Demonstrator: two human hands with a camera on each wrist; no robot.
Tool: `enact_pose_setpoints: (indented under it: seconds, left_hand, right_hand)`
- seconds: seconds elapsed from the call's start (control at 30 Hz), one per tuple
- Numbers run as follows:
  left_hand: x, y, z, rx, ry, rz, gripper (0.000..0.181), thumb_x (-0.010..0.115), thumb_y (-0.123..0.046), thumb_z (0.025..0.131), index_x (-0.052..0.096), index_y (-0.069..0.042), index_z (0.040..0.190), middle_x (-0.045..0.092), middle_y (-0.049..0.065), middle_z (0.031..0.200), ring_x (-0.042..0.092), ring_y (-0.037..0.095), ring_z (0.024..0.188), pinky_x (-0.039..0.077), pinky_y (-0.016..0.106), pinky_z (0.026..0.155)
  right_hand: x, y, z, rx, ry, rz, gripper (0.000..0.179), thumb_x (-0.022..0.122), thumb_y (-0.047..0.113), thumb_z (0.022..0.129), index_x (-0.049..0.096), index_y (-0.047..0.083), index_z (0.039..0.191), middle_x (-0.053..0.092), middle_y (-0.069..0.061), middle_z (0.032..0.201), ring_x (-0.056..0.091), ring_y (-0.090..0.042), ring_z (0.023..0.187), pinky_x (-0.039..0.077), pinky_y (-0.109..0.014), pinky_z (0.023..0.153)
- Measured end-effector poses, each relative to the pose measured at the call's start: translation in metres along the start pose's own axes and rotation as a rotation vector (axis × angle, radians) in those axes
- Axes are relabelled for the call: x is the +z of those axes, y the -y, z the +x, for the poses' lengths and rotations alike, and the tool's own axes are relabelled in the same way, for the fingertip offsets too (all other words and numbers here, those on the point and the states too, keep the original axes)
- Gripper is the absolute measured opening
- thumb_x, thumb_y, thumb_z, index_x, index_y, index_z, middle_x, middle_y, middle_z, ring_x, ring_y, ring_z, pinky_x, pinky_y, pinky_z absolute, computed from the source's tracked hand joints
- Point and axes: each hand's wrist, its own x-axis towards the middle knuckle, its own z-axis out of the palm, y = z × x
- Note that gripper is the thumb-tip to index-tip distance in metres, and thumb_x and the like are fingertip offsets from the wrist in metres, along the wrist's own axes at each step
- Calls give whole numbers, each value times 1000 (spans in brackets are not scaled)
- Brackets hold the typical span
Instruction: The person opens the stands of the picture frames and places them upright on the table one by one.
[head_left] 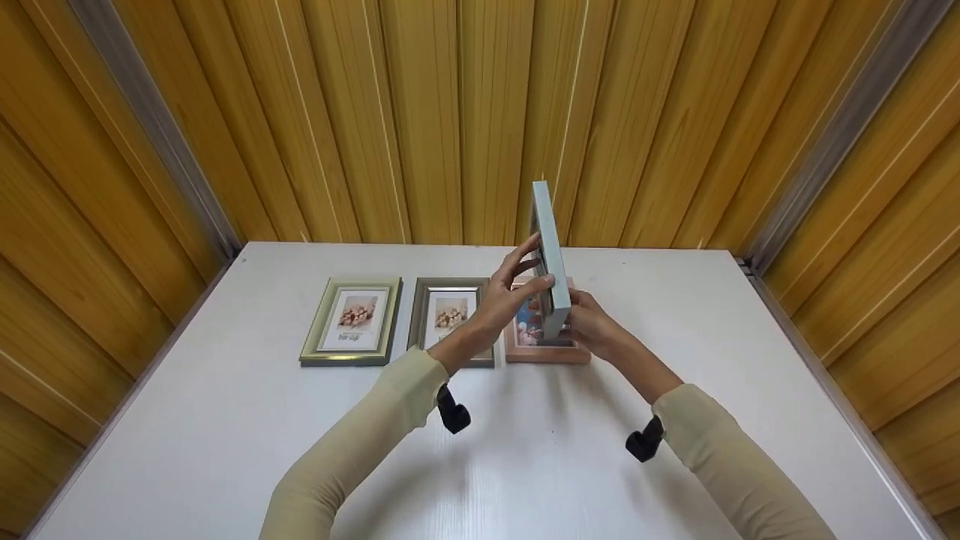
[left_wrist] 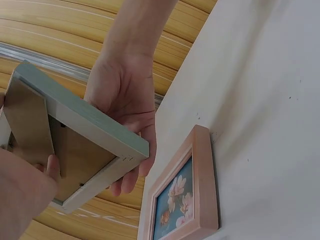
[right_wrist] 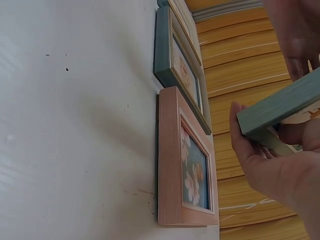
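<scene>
A light blue picture frame (head_left: 551, 247) is held up off the white table, edge toward me. Its brown back and stand (left_wrist: 30, 117) face left. My left hand (head_left: 499, 300) is at this back, with thumb and fingers on either side of the stand in the left wrist view. My right hand (head_left: 596, 326) grips the lower part of the frame from the other side. In the right wrist view, its thumb lies on the front and its fingers are at the edge. Below the raised frame lies a pink frame (head_left: 551, 352) with a flower picture, partly covered.
A grey-brown frame (head_left: 416, 315) lies left of the pink one, and a pale green-gold frame (head_left: 315, 330) farther left. All rest on the white table (head_left: 210, 427). Wood-patterned panels (head_left: 420, 127) surround it. Each sleeve cuff has a black wrist camera mount (head_left: 454, 412).
</scene>
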Motion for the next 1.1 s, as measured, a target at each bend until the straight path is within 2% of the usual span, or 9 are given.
enact_pose_setpoints:
  seconds: [0.1, 0.27, 0.4, 0.5, 0.73, 0.87, 1.0, 1.1]
  left_hand:
    - [-3, 0, -2, -15, 19, -15, 71, 64, -23, 98, 31, -26, 161, 30, 1, 167, 37, 27, 150, 40, 55, 117]
    - [-7, -1, -5, -52, 37, -50, 77, 70, -29, 93, 32, -19, 160, 37, 10, 163, 44, 35, 146, 43, 48, 116]
    - [-10, -2, -6, -56, 41, -56, 76, 71, -27, 93, 35, -9, 156, 40, 12, 160, 41, 31, 149, 40, 45, 119]
    - [-11, -3, -8, -73, 39, -48, 69, 70, -26, 93, 39, -8, 153, 42, 12, 157, 42, 30, 148, 40, 44, 119]
    - [-14, -4, -12, -97, 29, -14, 60, 66, -27, 95, 45, -8, 147, 43, 11, 157, 34, 29, 153, 30, 48, 125]
    - [-17, -5, -13, -96, 26, -22, 57, 64, -25, 97, 45, -7, 147, 44, 12, 157, 31, 30, 154, 24, 48, 127]
    - [-20, -5, -14, -95, 24, -43, 58, 61, -23, 98, 43, -3, 149, 46, 13, 156, 38, 30, 150, 26, 45, 127]
    - [-23, -5, -14, -96, 15, -50, 56, 58, -22, 99, 44, -3, 149, 48, 15, 153, 44, 25, 144, 31, 42, 125]
  right_hand:
    - [2, 1, 1, -7, 18, -7, 61, 49, 21, 107, 24, 5, 161, 44, -29, 151, 56, -41, 132, 49, -55, 109]
    - [6, 2, 3, -16, 25, 15, 67, 55, 32, 105, 25, 12, 161, 46, -24, 150, 60, -34, 125, 53, -53, 104]
    - [9, 3, 4, -16, 27, 57, 70, 59, 37, 103, 26, 13, 160, 48, -25, 148, 56, -43, 132, 47, -60, 108]
    - [12, 3, 4, -8, 22, 65, 70, 57, 39, 104, 25, 12, 160, 49, -26, 146, 51, -49, 136, 46, -62, 109]
    - [15, 1, 4, 11, 0, 56, 64, 54, 39, 105, 30, 11, 158, 48, -30, 148, 54, -46, 134, 50, -57, 106]
    - [16, 0, 5, 17, -3, 56, 59, 49, 34, 108, 31, 8, 157, 48, -30, 147, 60, -40, 127, 52, -54, 105]
    - [16, 1, 5, 29, 1, 55, 54, 43, 25, 110, 29, 5, 158, 48, -29, 147, 63, -34, 122, 53, -53, 104]
    - [17, 1, 6, 34, 6, 59, 54, 41, 21, 110, 26, 5, 160, 47, -29, 149, 63, -36, 123, 53, -53, 103]
